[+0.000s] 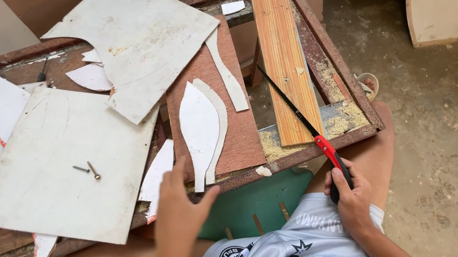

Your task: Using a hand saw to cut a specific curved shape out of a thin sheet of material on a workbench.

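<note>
**Inspector A:** Counter (306, 156) first: a rusty metal frame is carrying everything. What is lying on it?

**Inspector B:** Two large white boards are taking up the most room, the big panel (59, 166) at the left and the notched sheet (138, 45) overlapping it at the top. A brown board (229, 128) is sitting beside them, and an orange wooden plank (286, 65) is lying lengthwise to its right.

**Inspector A:** Hands?

**Inspector B:** The right hand (351, 198) is gripping the saw (307, 126); its fingers are clenched around the red and black handle, and the blade is slanting up across the plank. The left hand (177, 208) is hovering with fingers released, spread just beside the leaf-shaped white cutout (198, 124) on the brown board; contact cannot be told.

**Inspector A:** Small items?

**Inspector B:** A screw (93, 170) is resting on the big panel.
</note>
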